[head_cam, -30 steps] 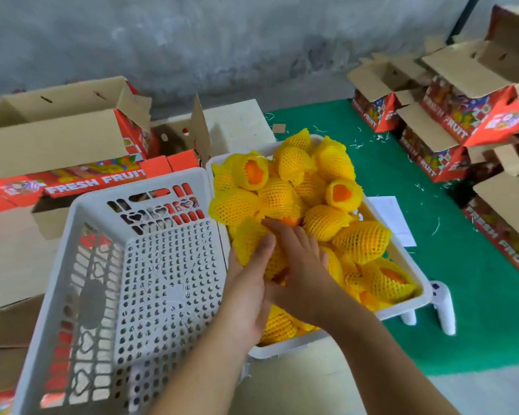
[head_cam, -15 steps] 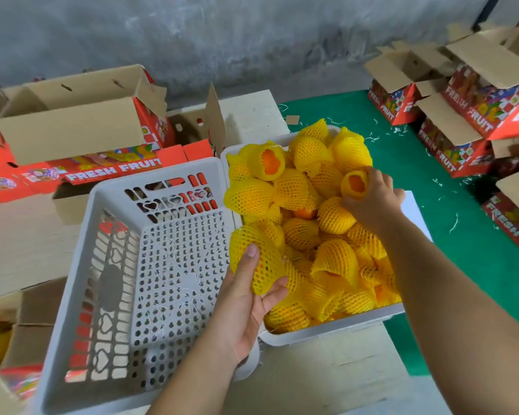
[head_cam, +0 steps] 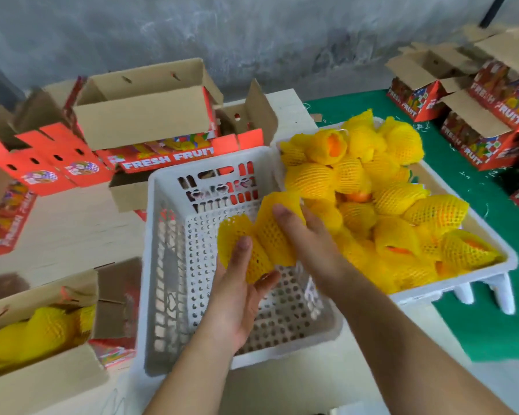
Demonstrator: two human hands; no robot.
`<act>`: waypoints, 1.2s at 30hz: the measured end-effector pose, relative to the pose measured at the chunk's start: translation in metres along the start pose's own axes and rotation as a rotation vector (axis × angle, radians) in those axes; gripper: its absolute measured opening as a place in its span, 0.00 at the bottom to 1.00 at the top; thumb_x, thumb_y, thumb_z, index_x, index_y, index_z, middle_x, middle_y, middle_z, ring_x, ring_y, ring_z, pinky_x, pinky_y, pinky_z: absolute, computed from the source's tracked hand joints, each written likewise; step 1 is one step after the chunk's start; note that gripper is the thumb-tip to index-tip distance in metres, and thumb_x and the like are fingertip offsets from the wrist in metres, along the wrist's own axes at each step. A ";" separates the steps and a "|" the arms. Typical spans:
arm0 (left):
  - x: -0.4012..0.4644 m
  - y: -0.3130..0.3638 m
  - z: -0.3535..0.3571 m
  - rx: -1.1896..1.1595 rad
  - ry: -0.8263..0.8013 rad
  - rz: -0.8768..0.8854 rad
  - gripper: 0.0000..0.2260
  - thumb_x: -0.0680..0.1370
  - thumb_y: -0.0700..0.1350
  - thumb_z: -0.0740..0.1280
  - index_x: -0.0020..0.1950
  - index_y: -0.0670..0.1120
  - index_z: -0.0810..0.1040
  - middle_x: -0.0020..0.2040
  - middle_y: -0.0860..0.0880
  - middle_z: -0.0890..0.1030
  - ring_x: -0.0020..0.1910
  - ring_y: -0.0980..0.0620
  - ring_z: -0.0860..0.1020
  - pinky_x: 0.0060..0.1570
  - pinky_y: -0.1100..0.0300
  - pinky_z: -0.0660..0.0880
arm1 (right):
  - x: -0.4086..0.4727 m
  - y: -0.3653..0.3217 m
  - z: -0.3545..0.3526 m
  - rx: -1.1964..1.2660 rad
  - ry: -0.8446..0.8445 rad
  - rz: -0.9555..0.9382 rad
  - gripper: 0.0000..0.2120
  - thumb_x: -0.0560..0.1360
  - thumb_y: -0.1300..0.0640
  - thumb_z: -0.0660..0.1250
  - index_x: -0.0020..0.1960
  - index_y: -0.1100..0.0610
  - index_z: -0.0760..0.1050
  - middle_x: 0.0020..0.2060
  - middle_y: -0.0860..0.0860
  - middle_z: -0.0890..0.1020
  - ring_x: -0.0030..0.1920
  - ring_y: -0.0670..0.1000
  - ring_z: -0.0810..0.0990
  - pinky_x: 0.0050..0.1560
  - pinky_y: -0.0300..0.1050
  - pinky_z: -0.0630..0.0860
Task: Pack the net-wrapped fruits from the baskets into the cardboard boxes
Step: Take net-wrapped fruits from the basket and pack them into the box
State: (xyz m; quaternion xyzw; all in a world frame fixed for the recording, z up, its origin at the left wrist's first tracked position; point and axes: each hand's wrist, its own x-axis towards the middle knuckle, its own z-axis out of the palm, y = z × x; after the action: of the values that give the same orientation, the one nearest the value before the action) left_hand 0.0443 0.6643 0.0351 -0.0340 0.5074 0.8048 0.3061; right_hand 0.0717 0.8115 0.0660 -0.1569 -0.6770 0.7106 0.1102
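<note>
Two fruits in yellow foam net hang above an empty white perforated basket (head_cam: 174, 265). My left hand (head_cam: 240, 292) grips the lower one (head_cam: 237, 247) from below, thumb on its front. My right hand (head_cam: 306, 238) grips the upper one (head_cam: 277, 223) from the right side. To the right, a second white basket (head_cam: 450, 290) is heaped with several more net-wrapped orange fruits (head_cam: 372, 187). At the bottom left an open cardboard box (head_cam: 42, 381) holds net-wrapped fruits (head_cam: 27, 333).
Open red "FRESH FRUIT" cartons (head_cam: 144, 115) stand on the wooden table at the back left. More of these cartons (head_cam: 477, 121) sit on the green mat (head_cam: 450, 181) at the right. The full basket stands on white legs (head_cam: 504, 298).
Both hands have lifted a fruit each out of the full basket and carried them left, over the empty basket. The camera has swung left, bringing the part-filled box into view.
</note>
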 end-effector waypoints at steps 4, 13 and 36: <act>-0.019 0.041 -0.090 -0.013 0.073 0.056 0.33 0.72 0.65 0.75 0.73 0.53 0.75 0.67 0.46 0.82 0.63 0.47 0.82 0.50 0.56 0.82 | -0.022 0.009 0.105 0.173 -0.094 0.027 0.27 0.69 0.42 0.78 0.64 0.48 0.75 0.55 0.51 0.85 0.55 0.52 0.86 0.49 0.46 0.83; -0.091 0.142 -0.300 0.185 0.313 0.098 0.31 0.70 0.60 0.80 0.69 0.51 0.77 0.60 0.45 0.85 0.50 0.49 0.85 0.44 0.52 0.82 | -0.053 0.033 0.357 0.158 -0.059 0.033 0.20 0.69 0.54 0.81 0.57 0.52 0.77 0.45 0.53 0.85 0.44 0.50 0.86 0.38 0.44 0.82; -0.058 0.194 -0.484 1.984 0.065 -0.223 0.42 0.68 0.81 0.56 0.75 0.58 0.63 0.70 0.45 0.64 0.71 0.40 0.61 0.72 0.45 0.60 | -0.005 0.102 0.430 -1.178 -0.341 0.111 0.30 0.77 0.47 0.69 0.74 0.55 0.63 0.69 0.59 0.66 0.69 0.65 0.68 0.70 0.59 0.69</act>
State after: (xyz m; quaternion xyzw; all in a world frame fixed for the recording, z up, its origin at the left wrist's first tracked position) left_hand -0.1348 0.1748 -0.0230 0.1676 0.9520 -0.0179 0.2556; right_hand -0.0777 0.4043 -0.0210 -0.1105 -0.9547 0.2369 -0.1420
